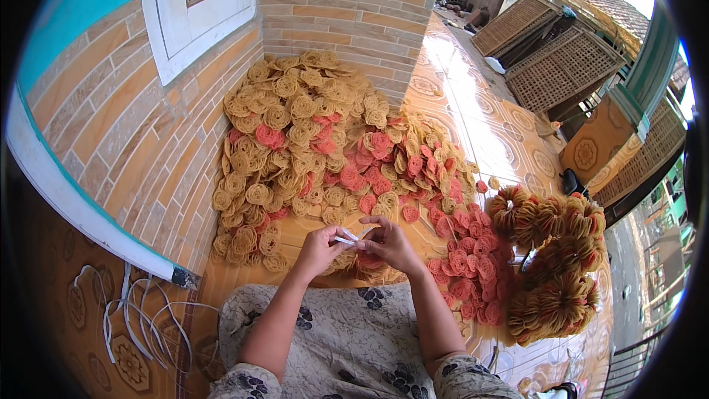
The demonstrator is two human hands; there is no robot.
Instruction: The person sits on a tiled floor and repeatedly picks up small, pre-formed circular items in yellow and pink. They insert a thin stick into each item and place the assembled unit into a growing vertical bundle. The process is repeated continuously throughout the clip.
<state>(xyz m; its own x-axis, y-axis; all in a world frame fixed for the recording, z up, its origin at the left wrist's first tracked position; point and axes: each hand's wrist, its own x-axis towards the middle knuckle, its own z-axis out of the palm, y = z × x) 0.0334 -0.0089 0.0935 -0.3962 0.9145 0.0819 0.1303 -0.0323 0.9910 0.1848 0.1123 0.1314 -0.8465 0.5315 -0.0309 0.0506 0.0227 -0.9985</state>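
My left hand [319,251] and my right hand [391,247] meet in front of my lap. Between them is a narrow white strap [345,240], its two ends crossing at my fingertips. Both hands are closed on it in a pinch. Just beneath, partly hidden by my hands, lies a bundle of tan and reddish coiled discs [367,266]. Beyond my hands spreads a large heap of tan, lacy, noodle-like coiled discs [292,111]. Pinkish-red discs [473,262] of the same kind lie thickly to the right of my right hand.
Several stacked rolls of tan and red discs [554,273] stand at the right. Loose white straps [140,318] curl on the floor at the left. A brick-patterned wall [148,148] with a white door [193,37] borders the heap. Woven racks [565,66] lean at the far right.
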